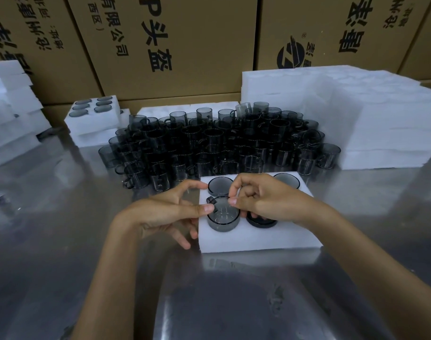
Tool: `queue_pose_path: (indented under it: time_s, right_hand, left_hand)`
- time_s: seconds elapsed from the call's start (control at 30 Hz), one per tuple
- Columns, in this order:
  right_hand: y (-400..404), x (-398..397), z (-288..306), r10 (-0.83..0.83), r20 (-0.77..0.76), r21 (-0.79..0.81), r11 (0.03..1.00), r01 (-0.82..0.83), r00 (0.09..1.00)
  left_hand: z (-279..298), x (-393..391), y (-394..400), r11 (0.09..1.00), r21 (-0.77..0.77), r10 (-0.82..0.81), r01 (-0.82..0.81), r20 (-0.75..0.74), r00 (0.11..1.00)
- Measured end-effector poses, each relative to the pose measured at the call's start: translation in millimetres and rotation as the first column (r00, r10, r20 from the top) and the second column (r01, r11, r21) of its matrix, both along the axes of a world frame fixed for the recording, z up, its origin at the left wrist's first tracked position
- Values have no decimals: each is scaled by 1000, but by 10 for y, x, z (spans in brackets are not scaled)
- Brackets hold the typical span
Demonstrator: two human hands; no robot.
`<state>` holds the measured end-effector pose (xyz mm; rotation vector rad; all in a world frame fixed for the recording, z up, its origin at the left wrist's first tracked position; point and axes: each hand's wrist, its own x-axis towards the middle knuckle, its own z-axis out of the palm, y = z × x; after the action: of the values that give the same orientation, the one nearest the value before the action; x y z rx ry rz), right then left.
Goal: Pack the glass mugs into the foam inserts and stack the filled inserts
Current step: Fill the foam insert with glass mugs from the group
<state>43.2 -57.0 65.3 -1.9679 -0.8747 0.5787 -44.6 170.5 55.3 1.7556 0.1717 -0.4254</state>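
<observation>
A white foam insert (256,239) lies on the steel table in front of me. A smoky glass mug (223,218) sits partly sunk in its front-left hole, handle at the upper left. My left hand (170,214) touches the mug's rim with the thumb, its other fingers beside the foam's left edge. My right hand (266,200) pinches the rim from the right and covers another mug (262,222) in the front-middle hole. Seated mugs show in a back hole (220,186) and at the back right (286,180). Behind the insert stands a crowd of loose mugs (221,146).
Filled inserts (91,116) are stacked at the back left. More foam piles stand at the far left (10,114) and, taller, at the right (371,119). Cardboard cartons (175,45) wall off the back. The steel table (209,303) reaches to the near edge.
</observation>
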Motion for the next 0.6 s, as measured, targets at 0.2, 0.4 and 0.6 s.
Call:
queue_pose_path:
  time_s: [0.2,0.4,0.6]
  right_hand:
    - [16,-71,-17,-66,339,-26,997,79,939]
    - [23,-56,43,-20,435,-175,979,106,900]
    - [74,84,180,-12,217,-495,860,120,976]
  left_hand:
    - [-7,3,-15,1000,1,-7,7,2,1000]
    - [-6,8,-20,1000,-12,-2,2,-23,1000]
    - [19,22,-86,997,66,34,-32,-32,999]
